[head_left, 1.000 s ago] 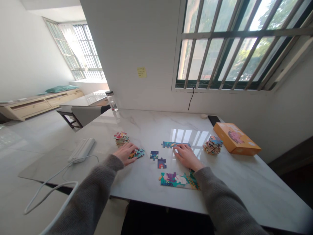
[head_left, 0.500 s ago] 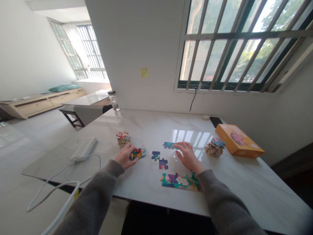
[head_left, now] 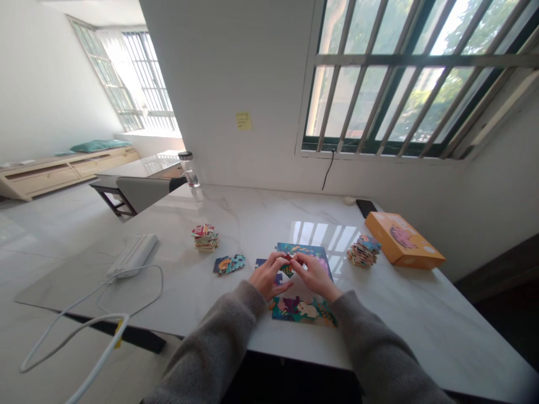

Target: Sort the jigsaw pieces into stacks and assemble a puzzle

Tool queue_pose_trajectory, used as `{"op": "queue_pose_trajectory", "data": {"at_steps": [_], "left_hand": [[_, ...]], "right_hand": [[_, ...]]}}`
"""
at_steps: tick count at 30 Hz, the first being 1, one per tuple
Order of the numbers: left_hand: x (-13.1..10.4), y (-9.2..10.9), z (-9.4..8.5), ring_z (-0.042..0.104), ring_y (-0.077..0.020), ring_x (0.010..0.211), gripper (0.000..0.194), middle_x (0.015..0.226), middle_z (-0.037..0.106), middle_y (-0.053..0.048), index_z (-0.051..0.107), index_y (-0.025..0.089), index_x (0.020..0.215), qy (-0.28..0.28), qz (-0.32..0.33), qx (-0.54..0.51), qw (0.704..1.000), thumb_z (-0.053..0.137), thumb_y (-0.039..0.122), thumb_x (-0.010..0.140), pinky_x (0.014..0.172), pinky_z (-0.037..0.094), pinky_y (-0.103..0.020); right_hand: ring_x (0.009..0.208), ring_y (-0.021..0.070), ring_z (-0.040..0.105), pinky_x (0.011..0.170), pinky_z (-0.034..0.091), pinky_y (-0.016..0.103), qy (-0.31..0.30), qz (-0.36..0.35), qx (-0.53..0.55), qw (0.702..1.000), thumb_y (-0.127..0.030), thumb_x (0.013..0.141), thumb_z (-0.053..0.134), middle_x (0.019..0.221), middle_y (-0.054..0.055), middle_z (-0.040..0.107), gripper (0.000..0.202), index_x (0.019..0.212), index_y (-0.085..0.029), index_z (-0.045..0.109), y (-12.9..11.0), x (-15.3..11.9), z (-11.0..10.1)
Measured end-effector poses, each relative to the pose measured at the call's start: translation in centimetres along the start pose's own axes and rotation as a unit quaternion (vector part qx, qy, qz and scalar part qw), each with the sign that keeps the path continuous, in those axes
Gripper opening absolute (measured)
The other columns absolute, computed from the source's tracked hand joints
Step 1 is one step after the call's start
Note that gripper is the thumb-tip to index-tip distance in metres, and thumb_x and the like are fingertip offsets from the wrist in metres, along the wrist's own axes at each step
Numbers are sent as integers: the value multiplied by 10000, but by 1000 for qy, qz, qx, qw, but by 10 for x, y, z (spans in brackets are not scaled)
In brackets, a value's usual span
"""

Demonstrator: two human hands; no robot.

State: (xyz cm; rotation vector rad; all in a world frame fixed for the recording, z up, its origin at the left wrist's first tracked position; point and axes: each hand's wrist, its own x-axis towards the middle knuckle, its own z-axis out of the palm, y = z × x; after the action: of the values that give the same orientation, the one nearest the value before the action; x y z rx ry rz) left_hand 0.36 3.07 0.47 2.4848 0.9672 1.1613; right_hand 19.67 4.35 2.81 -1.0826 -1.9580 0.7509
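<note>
Between my left hand (head_left: 269, 276) and my right hand (head_left: 314, 274), a small puzzle piece (head_left: 287, 270) with red and green on it is pinched at the fingertips. Just beyond the hands lies a blue joined puzzle strip (head_left: 301, 248), its lower part partly covered by my fingers. A dark blue piece (head_left: 260, 262) shows beside my left hand. Nearer to me, under my wrists, is a joined section with a white rabbit (head_left: 307, 309). A few loose pieces (head_left: 228, 264) lie overlapping to the left.
Stacks of puzzle pieces stand at the left (head_left: 205, 238) and right (head_left: 364, 251). An orange box (head_left: 402, 240) and a black phone (head_left: 365, 208) are at the right. A white power strip (head_left: 135, 255) with a looping cable lies left. A glass bottle (head_left: 189, 170) stands at the back.
My left hand has moved right from the loose pieces with a piece, and my right hand has come in to meet it. The view has shifted slightly.
</note>
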Motion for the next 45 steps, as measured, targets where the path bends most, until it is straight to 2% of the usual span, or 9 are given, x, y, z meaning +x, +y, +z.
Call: {"op": "queue_pose_trajectory", "data": {"at_steps": [5,11,15,20,25,29,36,40,45], "left_hand": [[-9,-5,-2,536,-257,1292,377,1405,523,-108,548,235,1196,-18,43,-18,999,623,145,838,1096,471,-419],[-10,-11,2,646,-213,985,214,1159,597,-97,600,218,1036,20,25,-11,999,664,225,832,887,575,-363],[-10,-11,-1,616,-168,808,222,1084,574,-78,599,213,999,34,8,-9,999,704,271,813,763,585,-332],[-8,-4,-6,624,-193,899,199,1083,566,-81,598,208,993,24,-9,-10,1000,695,266,829,802,575,-338],[-8,-6,-6,608,-166,829,216,1092,565,-72,590,210,1015,18,-34,-6,999,683,238,822,793,565,-336],[-10,-15,-2,602,-156,797,205,1095,563,-74,591,207,1010,9,-39,-19,999,674,264,832,784,560,-333],[-11,-12,-1,585,-261,1051,280,1112,605,-97,613,221,1094,30,-29,41,998,645,240,816,927,495,-431],[-19,-7,-15,587,-246,996,230,1045,640,-82,630,218,1038,46,-29,65,996,576,164,821,907,489,-412],[-51,-32,-60,584,-237,1000,261,1035,648,-65,632,217,1036,95,-68,125,985,539,124,810,930,478,-395]], "right_hand": [[633,136,469,606,360,262,-37,17,23,999,-471,934,510,641,-24,510,381,671,-197,527,4,-1,-3],[620,138,458,595,359,271,-43,32,47,997,-508,960,438,624,-28,468,436,657,-203,511,5,-2,-4],[711,159,541,703,428,299,9,20,80,997,-453,989,397,716,-12,553,335,934,-207,617,8,-2,-10],[806,167,596,760,488,323,-16,6,102,995,-376,938,534,867,15,614,310,1200,-214,566,4,-6,-14],[1099,211,572,861,515,352,-73,-82,9,994,-258,854,676,1236,73,580,469,1303,-276,543,-1,-9,-12],[1135,231,565,989,464,407,-62,-96,-68,991,-278,833,741,1171,65,623,449,1256,-267,590,6,-8,-11],[1031,253,576,927,453,424,-53,-70,-206,975,-374,806,773,1046,69,625,334,1099,-247,674,14,-9,-20],[1029,277,548,922,416,464,-70,-33,-263,962,-416,779,790,1020,62,621,357,1093,-275,693,18,-11,-25],[1035,288,526,916,394,467,-81,-12,-291,953,-422,776,783,1034,68,613,375,1107,-268,695,24,-12,-24]]}}
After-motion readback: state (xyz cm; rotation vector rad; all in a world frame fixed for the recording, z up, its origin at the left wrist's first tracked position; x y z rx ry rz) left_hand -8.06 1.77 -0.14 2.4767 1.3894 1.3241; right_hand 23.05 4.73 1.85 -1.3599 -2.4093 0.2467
